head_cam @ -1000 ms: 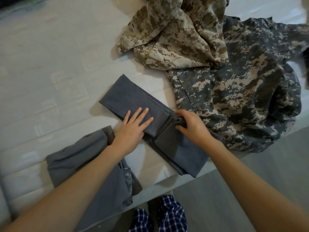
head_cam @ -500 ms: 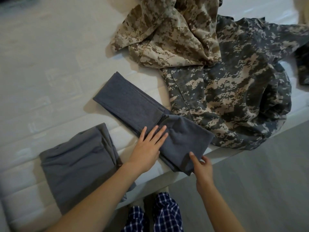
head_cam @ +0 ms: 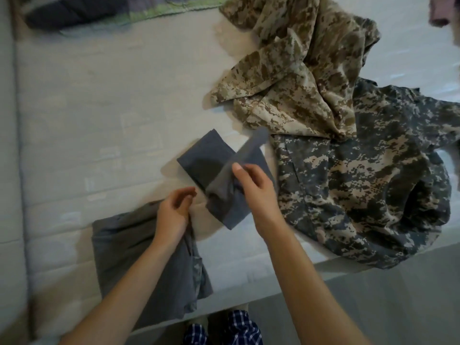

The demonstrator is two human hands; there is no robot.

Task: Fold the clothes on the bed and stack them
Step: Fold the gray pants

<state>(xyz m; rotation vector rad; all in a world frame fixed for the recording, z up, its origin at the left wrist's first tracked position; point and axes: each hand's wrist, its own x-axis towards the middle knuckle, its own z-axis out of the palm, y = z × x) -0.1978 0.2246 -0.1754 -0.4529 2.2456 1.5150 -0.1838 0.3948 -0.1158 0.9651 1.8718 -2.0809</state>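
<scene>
Head view looks down on the bed [head_cam: 99,120], which fills most of the frame, with both hands working near its close edge.

The biggest garment is the grey camo [head_cam: 361,195]. It lies in a loose, rumpled heap just right of the right hand and partly hangs over the bed edge. The tan camo [head_cam: 298,83] is beyond that hand and equally crumpled, overlapping the grey one's far side. Neither looks folded at all.

A folded grey piece [head_cam: 129,245] lies flat under the left wrist and forearm. It looks finished and, by my guess, is the base of the stack.

The dark cloth [head_cam: 206,160] is between the hands and slightly beyond them. It is already a narrow strip, with its far part flat on the bed.

The right hand [head_cam: 256,192] has its fingers curled round the strip's near end and its thumb raised. It holds a motion-blurred flap up off the bed.

The left hand [head_cam: 174,212] hovers just left of the strip, loosely curled, and appears to hold nothing.

As a judgement, one item is done and a second is on its last fold. After that it needs placing on the grey piece, and both camo garments remain to be folded, so well over half the work is left.
</scene>
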